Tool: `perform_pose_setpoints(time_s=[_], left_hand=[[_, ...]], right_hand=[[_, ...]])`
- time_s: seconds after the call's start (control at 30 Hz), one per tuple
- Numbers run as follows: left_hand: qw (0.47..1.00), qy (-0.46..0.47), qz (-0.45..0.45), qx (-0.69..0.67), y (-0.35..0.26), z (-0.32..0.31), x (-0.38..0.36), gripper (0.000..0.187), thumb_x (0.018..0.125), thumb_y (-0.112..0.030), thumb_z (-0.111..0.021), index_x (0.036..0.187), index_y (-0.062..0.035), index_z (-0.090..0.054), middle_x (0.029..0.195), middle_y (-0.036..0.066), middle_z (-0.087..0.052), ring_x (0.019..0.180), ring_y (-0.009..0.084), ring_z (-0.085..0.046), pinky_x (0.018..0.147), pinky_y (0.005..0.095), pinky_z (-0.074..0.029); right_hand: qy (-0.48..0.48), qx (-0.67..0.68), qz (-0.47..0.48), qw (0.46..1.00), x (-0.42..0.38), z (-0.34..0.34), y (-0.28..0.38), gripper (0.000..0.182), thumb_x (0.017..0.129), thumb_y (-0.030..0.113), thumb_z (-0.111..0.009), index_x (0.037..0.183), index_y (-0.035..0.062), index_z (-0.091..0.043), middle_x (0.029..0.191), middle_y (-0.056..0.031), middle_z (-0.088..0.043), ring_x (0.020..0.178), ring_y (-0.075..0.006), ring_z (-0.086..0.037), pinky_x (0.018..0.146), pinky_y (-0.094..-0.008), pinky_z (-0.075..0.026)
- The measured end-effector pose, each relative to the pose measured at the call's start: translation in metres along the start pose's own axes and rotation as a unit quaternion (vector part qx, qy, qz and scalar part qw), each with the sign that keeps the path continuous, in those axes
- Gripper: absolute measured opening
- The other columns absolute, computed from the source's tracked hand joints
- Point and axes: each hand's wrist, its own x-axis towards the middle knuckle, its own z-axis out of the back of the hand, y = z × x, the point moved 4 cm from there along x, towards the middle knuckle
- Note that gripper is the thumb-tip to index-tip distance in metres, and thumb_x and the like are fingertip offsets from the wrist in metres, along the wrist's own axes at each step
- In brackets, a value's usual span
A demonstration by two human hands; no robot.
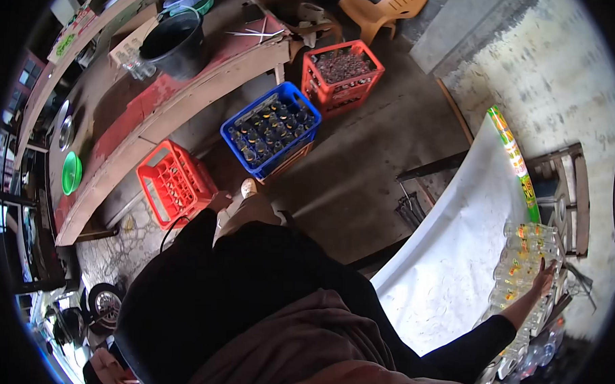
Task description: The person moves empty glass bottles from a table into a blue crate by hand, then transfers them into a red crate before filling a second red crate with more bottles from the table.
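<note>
My left hand (219, 201) is closed at the near corner of a red plastic bottle crate (179, 184), which has a grid of bottle slots. Its fingertips are hard to make out. Out to the right, my right hand (543, 280) reaches among clear glass bottles (515, 270) with yellow and red labels, lying in a stacked row. Its fingers bend around one bottle near the end of the row. Under the bottles, a white sheet-covered tabletop (448, 244) has a colourful printed edge (513, 155).
A blue crate (272, 133) full of dark bottles stands ahead, with a red crate (342, 75) of bottles beyond it. At left, a long wooden table (140, 128) carries a black bucket (174, 45) and green bowl (71, 173). An orange chair (381, 12) stands at the back.
</note>
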Motion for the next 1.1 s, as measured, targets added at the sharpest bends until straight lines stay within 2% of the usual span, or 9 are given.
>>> perform_pose_setpoints(time_s=[0.23,0.27,0.47,0.63,0.67,0.83,0.9,1.03,1.1], left_hand=[[0.998,0.059,0.032,-0.007,-0.032,-0.017,0.007,0.031,0.067,-0.025,-0.066,0.092,-0.0060,-0.064,0.063,0.012,-0.064,0.063,0.0237,-0.065,0.062,0.0362,-0.051],[0.998,0.052,-0.021,-0.002,-0.031,-0.020,0.014,0.025,0.072,-0.020,-0.065,0.090,-0.0040,-0.062,0.064,0.009,-0.062,0.051,0.0158,-0.060,0.050,0.0337,-0.048],[0.994,0.021,-0.093,0.045,-0.046,-0.018,0.040,0.025,0.074,-0.022,-0.061,0.091,-0.0040,-0.062,0.066,0.011,-0.063,0.053,0.0193,-0.062,0.053,0.0357,-0.049],[0.996,0.037,-0.077,0.031,-0.059,-0.005,0.046,0.028,0.074,-0.024,-0.061,0.094,-0.0045,-0.062,0.071,0.012,-0.064,0.055,0.0226,-0.062,0.058,0.0358,-0.050],[0.997,0.052,-0.055,0.035,-0.057,-0.005,0.049,0.029,0.074,-0.024,-0.062,0.096,-0.0050,-0.062,0.073,0.013,-0.065,0.055,0.0226,-0.062,0.059,0.0354,-0.051],[0.995,0.093,0.007,0.034,-0.048,0.004,0.051,0.031,0.075,-0.023,-0.062,0.101,-0.0074,-0.062,0.073,0.011,-0.066,0.052,0.0193,-0.061,0.057,0.0327,-0.050],[0.997,0.076,0.007,0.031,-0.036,0.011,0.055,0.030,0.075,-0.021,-0.063,0.101,-0.0075,-0.062,0.075,0.010,-0.066,0.052,0.0170,-0.061,0.057,0.0318,-0.050],[0.995,0.075,0.063,-0.035,0.020,0.031,0.071,0.030,0.074,-0.019,-0.064,0.101,-0.0056,-0.061,0.077,0.010,-0.066,0.055,0.0162,-0.062,0.056,0.0306,-0.050],[0.990,-0.002,0.078,-0.121,0.038,0.058,0.070,0.026,0.073,-0.024,-0.063,0.092,-0.0064,-0.064,0.083,0.016,-0.066,0.081,0.0287,-0.065,0.073,0.0385,-0.051]], right_hand=[[0.074,0.180,-0.054,0.979,-0.009,-0.001,-0.001,0.063,0.091,0.052,-0.021,0.127,0.0065,-0.044,0.122,-0.0109,-0.054,0.111,-0.0301,-0.051,0.084,-0.0359,-0.042],[0.059,0.121,-0.034,0.990,-0.024,0.024,0.015,0.061,0.091,0.050,-0.027,0.126,0.0036,-0.045,0.118,-0.0144,-0.055,0.108,-0.0329,-0.052,0.081,-0.0368,-0.043],[-0.025,0.074,0.073,0.994,-0.060,0.066,0.069,0.051,0.090,0.043,-0.044,0.119,0.0011,-0.049,0.108,-0.0251,-0.056,0.095,-0.0398,-0.056,0.071,-0.0449,-0.044],[-0.071,0.176,0.171,0.967,-0.123,0.186,0.183,0.041,0.090,0.041,-0.048,0.100,0.0017,-0.053,0.071,-0.0256,-0.057,0.060,-0.0413,-0.054,0.054,-0.0451,-0.041],[-0.024,0.182,0.159,0.970,-0.137,0.212,0.211,0.037,0.091,0.038,-0.048,0.095,0.0013,-0.051,0.066,-0.0189,-0.052,0.058,-0.0305,-0.049,0.058,-0.0387,-0.042],[0.043,0.503,0.269,0.821,-0.157,0.225,0.325,0.016,0.091,0.016,-0.052,0.091,0.0003,-0.049,0.080,-0.0071,-0.050,0.076,-0.0145,-0.046,0.073,-0.0257,-0.041],[0.052,0.457,0.299,0.836,-0.177,0.242,0.393,0.012,0.091,0.013,-0.052,0.091,0.0016,-0.050,0.078,-0.0026,-0.050,0.074,-0.0120,-0.046,0.069,-0.0239,-0.041],[0.124,0.401,0.334,0.844,-0.218,0.255,0.531,0.014,0.083,0.013,-0.061,0.094,0.0057,-0.055,0.082,-0.0119,-0.058,0.071,-0.0232,-0.055,0.068,-0.0332,-0.044],[0.091,0.398,0.414,0.814,-0.241,0.255,0.594,0.019,0.080,0.021,-0.064,0.089,0.0069,-0.054,0.082,-0.0132,-0.058,0.071,-0.0299,-0.056,0.064,-0.0385,-0.044]])
